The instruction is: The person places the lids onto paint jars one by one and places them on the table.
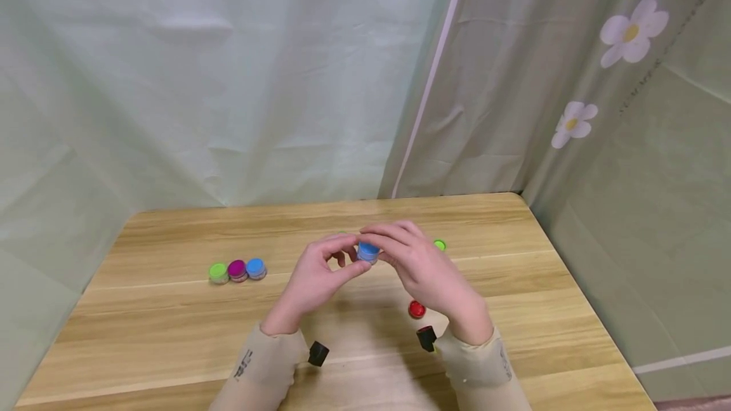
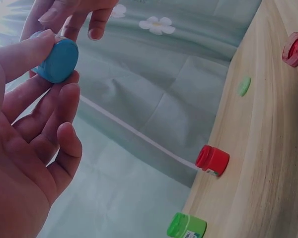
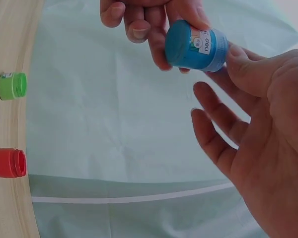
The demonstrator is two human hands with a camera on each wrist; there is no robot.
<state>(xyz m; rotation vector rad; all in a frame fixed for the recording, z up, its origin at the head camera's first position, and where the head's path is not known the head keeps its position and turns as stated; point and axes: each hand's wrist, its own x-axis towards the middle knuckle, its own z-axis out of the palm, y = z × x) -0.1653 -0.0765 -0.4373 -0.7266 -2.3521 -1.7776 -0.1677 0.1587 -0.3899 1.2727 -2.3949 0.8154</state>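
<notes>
Wood-grain table (image 1: 548, 335) fills the lower frame. At centre, left hand (image 1: 316, 278) and right hand (image 1: 428, 265) both pinch one blue jar (image 1: 368, 255); uneven fingertip pressure could drop it.

A small curtained-off corner indoors, set up like a craft nook; whether it belongs to a home or a studio cannot be told. Pale grey-green fabric curtains (image 1: 285, 81) close in the back and both sides, printed with white yellow-centred flowers (image 1: 634, 32) and a thin pale stripe (image 1: 431, 75). Against them stands a light-brown wood-grain desk (image 1: 171, 335), bearing small round colourful lidded jars (image 1: 237, 269). A small blue cylindrical jar (image 3: 198, 47) carries a "deli" label.
</notes>
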